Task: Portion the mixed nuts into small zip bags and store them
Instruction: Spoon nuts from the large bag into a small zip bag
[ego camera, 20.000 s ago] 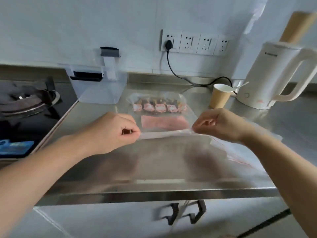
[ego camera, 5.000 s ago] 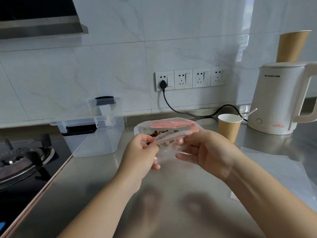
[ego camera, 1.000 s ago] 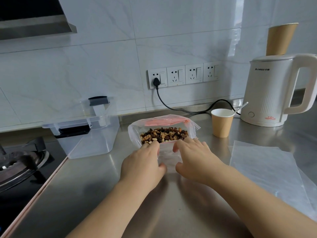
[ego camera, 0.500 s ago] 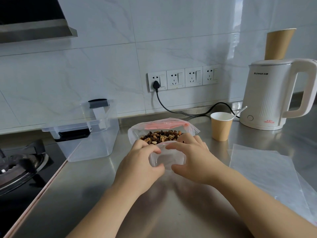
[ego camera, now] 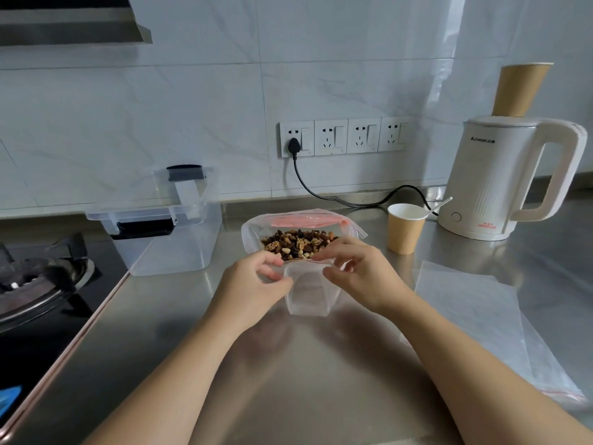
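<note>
A large clear zip bag [ego camera: 253, 234] with a red seal strip stands open on the steel counter, holding mixed nuts [ego camera: 298, 244]. Just in front of it, a small empty clear zip bag [ego camera: 308, 295] hangs upright, its bottom at the counter. My left hand [ego camera: 253, 285] pinches the small bag's left top edge. My right hand [ego camera: 359, 271] pinches its right top edge, fingers curled, pulling the mouth apart. Both hands hide part of the small bag's rim.
A clear plastic storage box [ego camera: 167, 232] with a black latch stands to the left, beside a gas hob [ego camera: 38, 284]. A paper cup [ego camera: 405, 228] with a spoon and a white kettle [ego camera: 510, 181] stand at the right. More flat zip bags [ego camera: 481, 319] lie on the counter [ego camera: 308, 380].
Both hands have lifted off the counter with the small bag, drawn it slightly toward me and spread its top edges apart. The bag of nuts has stayed in place.
</note>
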